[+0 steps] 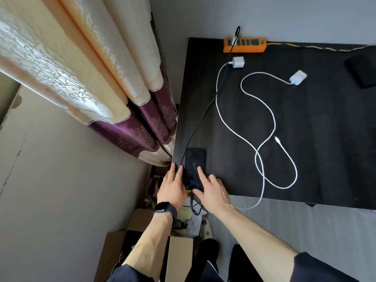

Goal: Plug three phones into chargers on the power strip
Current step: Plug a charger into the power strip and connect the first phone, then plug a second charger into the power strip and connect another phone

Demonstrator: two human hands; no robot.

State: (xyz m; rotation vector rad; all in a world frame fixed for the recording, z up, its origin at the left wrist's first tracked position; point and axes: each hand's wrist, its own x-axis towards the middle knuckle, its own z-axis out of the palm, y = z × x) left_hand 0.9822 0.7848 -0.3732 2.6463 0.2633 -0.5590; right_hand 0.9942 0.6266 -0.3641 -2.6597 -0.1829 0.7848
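- Nearest me, I see both forearms reaching out over cardboard boxes (179, 255) on the floor; the left wrist wears a dark smartwatch (163, 207).
- My left hand (173, 189) lies flat at the near left corner of the bench (317, 123), fingers spread wide and holding nothing, its fingertips just beside the left edge of the black phone (195, 166).
- My right hand (213, 192) is also open, the grip empty; its index finger rests on the phone's screen and its thumb sits at the phone's near end.
- The phone lies face up at the bench's near left corner. A black cable (205, 110) meets its near end, loops below the bench edge, and also runs along its left side toward the far edge.
- In the middle of the bench two white cables (262, 110) cross in loose curves; one free connector (277, 139) lies bare, and one cable droops over the near edge.
- Farther off lie two white charger bricks (238, 62), unplugged, the second (298, 77) to the right.
- At the far edge sits the orange power strip (245, 44), the black cable's plug in its left socket.
- A dark object (364, 71) sits at the far right.
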